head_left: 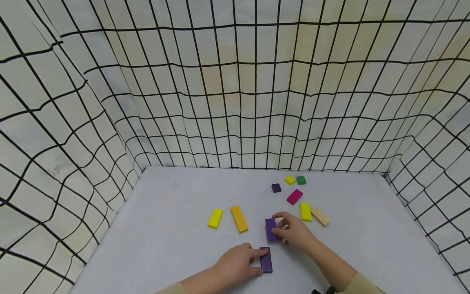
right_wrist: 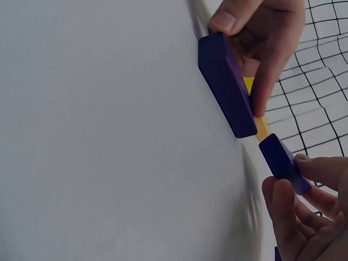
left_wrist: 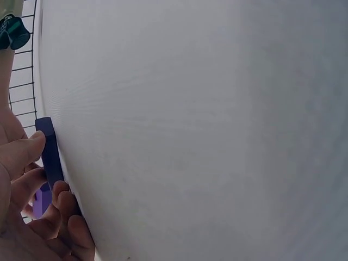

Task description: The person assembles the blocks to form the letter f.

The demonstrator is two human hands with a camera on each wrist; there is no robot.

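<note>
Two purple blocks lie near the middle of the white table in the head view, one beyond the other. My left hand [head_left: 235,265] grips the nearer purple block [head_left: 267,263], thumb at its near end and index finger on its far end. Just beyond, my right hand [head_left: 295,232] pinches the farther purple block [head_left: 270,230] from its right side. From the right wrist, the nearer block [right_wrist: 225,84] shows large under the left fingers, while the farther block [right_wrist: 283,163] sits between the right thumb and fingers. A dark long side of the nearer block [left_wrist: 50,155] faces the left wrist camera.
Left of the hands lie a yellow block [head_left: 215,218] and an orange block [head_left: 239,219]. Farther right are a magenta block [head_left: 295,197], another yellow block [head_left: 306,212], light wooden pieces [head_left: 320,217] and small purple [head_left: 276,188], yellow [head_left: 289,180] and green cubes [head_left: 301,180]. Black netting surrounds the table.
</note>
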